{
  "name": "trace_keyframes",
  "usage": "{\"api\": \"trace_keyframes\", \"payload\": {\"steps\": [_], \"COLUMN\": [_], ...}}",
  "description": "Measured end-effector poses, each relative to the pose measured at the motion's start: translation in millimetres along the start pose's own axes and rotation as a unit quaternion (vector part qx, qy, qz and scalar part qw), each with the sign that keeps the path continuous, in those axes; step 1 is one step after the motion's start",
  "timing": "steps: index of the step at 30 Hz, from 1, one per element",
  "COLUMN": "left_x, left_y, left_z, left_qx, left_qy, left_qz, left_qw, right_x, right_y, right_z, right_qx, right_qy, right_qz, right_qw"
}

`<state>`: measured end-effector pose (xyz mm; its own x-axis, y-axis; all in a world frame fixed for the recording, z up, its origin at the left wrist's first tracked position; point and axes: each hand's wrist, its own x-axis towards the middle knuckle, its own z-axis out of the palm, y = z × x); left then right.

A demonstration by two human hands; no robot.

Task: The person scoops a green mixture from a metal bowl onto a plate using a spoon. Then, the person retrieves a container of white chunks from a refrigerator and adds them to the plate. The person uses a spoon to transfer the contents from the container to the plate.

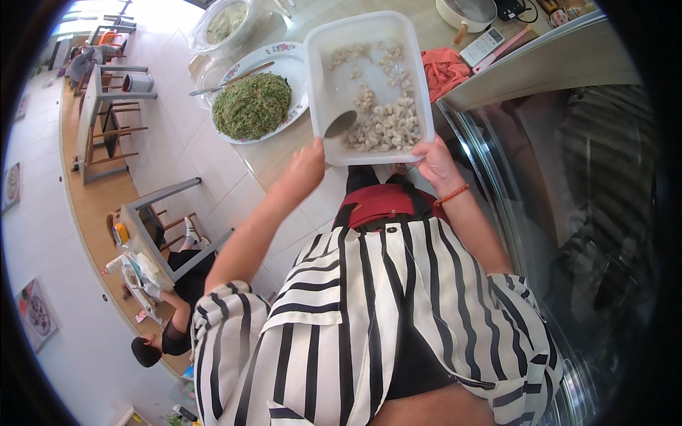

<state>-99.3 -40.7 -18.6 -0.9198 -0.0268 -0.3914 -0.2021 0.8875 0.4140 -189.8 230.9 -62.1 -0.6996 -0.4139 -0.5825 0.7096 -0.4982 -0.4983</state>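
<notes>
A white plastic tray (367, 29) spans the top middle of the view, tilted towards me. Small peeled shrimp (389, 125) are heaped at its near right, with a few scattered towards the far side. My right hand (438, 164) grips the tray's near right corner, thumb over the rim. At the near left edge my left hand (306, 168) is closed around what appears to be the handle of a metal spoon (341, 124); its dark bowl rests inside the tray. The handle itself is hidden by my fingers and the rim.
Left of the tray, an oval floral plate (295, 64) holds chopped green filling (253, 106) and a utensil (232, 79). Behind it stands a plastic-wrapped bowl (224, 24). A red cloth (442, 72), remote control (482, 47) and pot (466, 13) lie right. A seated person (178, 314) works at another table.
</notes>
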Motion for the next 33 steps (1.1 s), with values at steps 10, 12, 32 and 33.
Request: {"api": "trace_keyframes", "payload": {"steps": [10, 12, 32, 33], "left_x": [16, 14, -6, -4], "left_y": [100, 100, 23, 15], "left_z": [-3, 4, -52, -58], "left_qx": [-0.497, -0.576, -0.747, -0.74], "left_qy": [-0.225, -0.171, -0.003, 0.021], "left_qz": [-0.212, -0.214, -0.153, -0.157], "left_qw": [0.811, 0.77, 0.647, 0.654], "right_x": [-10, -12, -8, -13], "right_y": [6, 1, 3, 2], "right_z": [12, 16, 5, 7], "right_qx": [-0.018, -0.02, -0.06, -0.07], "right_qy": [-0.014, -0.02, -0.009, 0.004], "right_qz": [-0.022, -0.02, -0.003, -0.006], "right_qw": [1.0, 0.999, 0.998, 0.998]}}
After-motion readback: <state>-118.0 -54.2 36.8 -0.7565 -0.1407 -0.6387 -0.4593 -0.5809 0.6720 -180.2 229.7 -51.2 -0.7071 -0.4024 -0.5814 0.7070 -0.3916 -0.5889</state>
